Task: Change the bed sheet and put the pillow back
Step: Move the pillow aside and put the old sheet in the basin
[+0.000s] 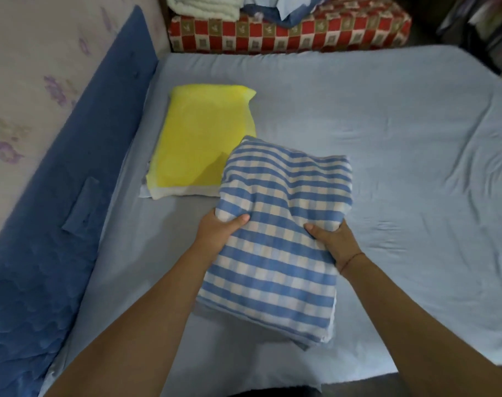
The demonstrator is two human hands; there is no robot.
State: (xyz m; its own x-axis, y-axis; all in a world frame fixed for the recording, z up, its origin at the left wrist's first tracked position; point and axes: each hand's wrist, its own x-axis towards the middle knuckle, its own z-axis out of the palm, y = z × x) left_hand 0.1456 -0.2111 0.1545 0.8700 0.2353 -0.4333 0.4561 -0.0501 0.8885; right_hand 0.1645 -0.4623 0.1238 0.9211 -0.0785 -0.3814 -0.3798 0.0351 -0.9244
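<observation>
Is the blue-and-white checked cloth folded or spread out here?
Folded: the checked cloth is a compact bundle with layered edges at its near corner, gripped by the left hand and right hand.

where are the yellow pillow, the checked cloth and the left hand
yellow pillow (199, 136): head view, middle of its yellow top
checked cloth (278, 207): head view, middle of its upper face
left hand (219, 229): head view, back of the hand

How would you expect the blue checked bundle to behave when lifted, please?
Probably soft and floppy: the blue checked bundle dents where the left hand and right hand grip it. Its near end hangs unsupported, so it may sag or unfold.
</observation>
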